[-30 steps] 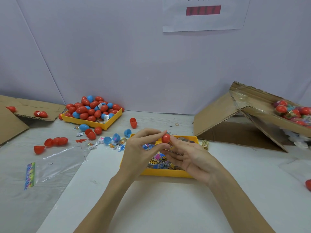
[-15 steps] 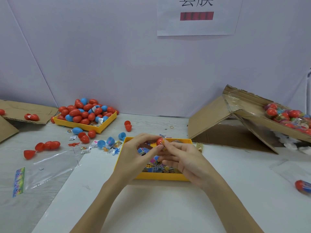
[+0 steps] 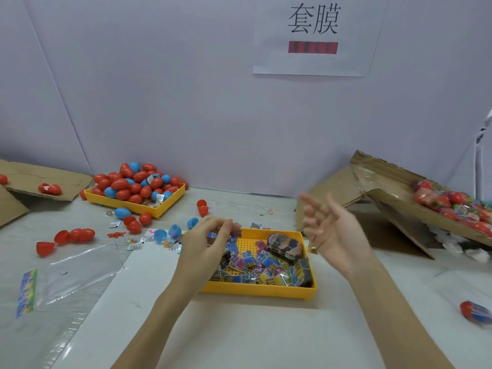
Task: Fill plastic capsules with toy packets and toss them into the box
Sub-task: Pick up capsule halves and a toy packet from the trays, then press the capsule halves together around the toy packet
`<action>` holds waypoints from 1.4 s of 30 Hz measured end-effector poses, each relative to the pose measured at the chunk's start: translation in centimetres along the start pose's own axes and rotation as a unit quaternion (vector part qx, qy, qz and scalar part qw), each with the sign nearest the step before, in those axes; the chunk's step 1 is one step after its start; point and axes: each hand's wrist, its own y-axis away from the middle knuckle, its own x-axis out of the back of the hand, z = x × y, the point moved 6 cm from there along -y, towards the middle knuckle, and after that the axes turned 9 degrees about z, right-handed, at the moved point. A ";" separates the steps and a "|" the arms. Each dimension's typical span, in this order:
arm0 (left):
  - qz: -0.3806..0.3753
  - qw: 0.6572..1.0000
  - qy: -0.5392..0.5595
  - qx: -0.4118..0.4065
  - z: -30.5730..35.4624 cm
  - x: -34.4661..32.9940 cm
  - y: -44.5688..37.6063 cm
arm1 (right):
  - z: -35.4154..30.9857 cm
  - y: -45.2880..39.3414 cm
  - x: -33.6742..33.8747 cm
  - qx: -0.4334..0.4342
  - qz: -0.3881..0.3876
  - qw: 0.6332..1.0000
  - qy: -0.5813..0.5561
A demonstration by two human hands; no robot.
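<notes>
Half a second ago both our hands pinched a red capsule together over the near tray; now they have parted, and that capsule is no longer in either hand. Our right hand (image 3: 332, 230) is lifted to the right of the tray, fingers spread and relaxed, palm turned inward, holding nothing. Our left hand (image 3: 205, 243) reaches down over the left end of the yellow tray (image 3: 255, 290), fingers curled among the toy packets (image 3: 255, 265); whether it grips one we cannot tell. A dark camouflage-patterned piece (image 3: 286, 246) lies at the tray's far right corner. Just beyond the tray's left end lie blue capsule halves (image 3: 167, 233) and loose red capsules (image 3: 133, 225), with a second yellow tray (image 3: 138, 206) heaped with red and blue capsules near the wall. The tilted cardboard box (image 3: 394, 198) stands to the right, its raised flap just beyond our right hand, filled capsules (image 3: 452, 206) inside it. One wrapped capsule (image 3: 475, 311) lies on the table (image 3: 253, 334) at the right edge. Clear plastic bags (image 3: 66, 275) cover the table's left side.
</notes>
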 end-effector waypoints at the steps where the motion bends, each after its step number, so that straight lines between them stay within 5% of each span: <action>1: 0.001 1.000 -0.013 0.000 -0.2 0.1 -0.1 | 1.5 0.2 0.2 -0.006 -0.002 1.000 0.029; 7: -0.074 0.982 -0.173 -0.032 -1.7 -1.0 0.2 | 5.7 0.9 0.1 0.093 0.007 0.959 0.267; 11: -0.072 0.987 -0.145 -0.007 -1.7 -1.1 0.3 | 5.8 1.4 -0.5 0.139 -0.005 0.929 0.344; 17: 0.128 0.985 0.019 0.110 -3.6 3.3 -1.7 | 6.2 1.6 -0.9 0.166 0.002 0.896 0.412; 20: 0.229 0.944 -0.163 0.172 -7.0 7.1 -3.6 | 6.2 1.6 -1.0 0.165 0.002 0.892 0.421; 23: 0.162 0.901 -0.362 0.173 -9.8 9.1 -5.6 | 6.3 1.6 -1.1 0.163 0.002 0.889 0.429; 28: 0.014 0.841 -0.530 0.111 -12.2 9.0 -7.9 | 6.5 1.6 -1.1 0.159 0.006 0.884 0.439; 33: 0.017 0.812 -0.582 0.043 -12.6 9.7 -8.8 | 6.4 1.5 -0.9 0.161 0.003 0.885 0.436; 36: 0.077 0.847 -0.527 -0.001 -10.5 9.0 -7.8 | 6.5 1.3 -1.0 0.159 0.002 0.886 0.435; 38: 0.102 0.905 -0.410 -0.041 -8.0 7.2 -6.2 | 6.6 1.3 -1.0 0.160 0.000 0.883 0.441; 40: 0.064 0.977 -0.196 -0.052 -5.2 4.7 -4.5 | 6.7 1.3 -1.0 0.160 -0.001 0.878 0.451; 42: -0.018 0.998 -0.033 -0.048 -2.6 1.8 -2.8 | 6.8 1.4 -1.0 0.164 -0.001 0.872 0.462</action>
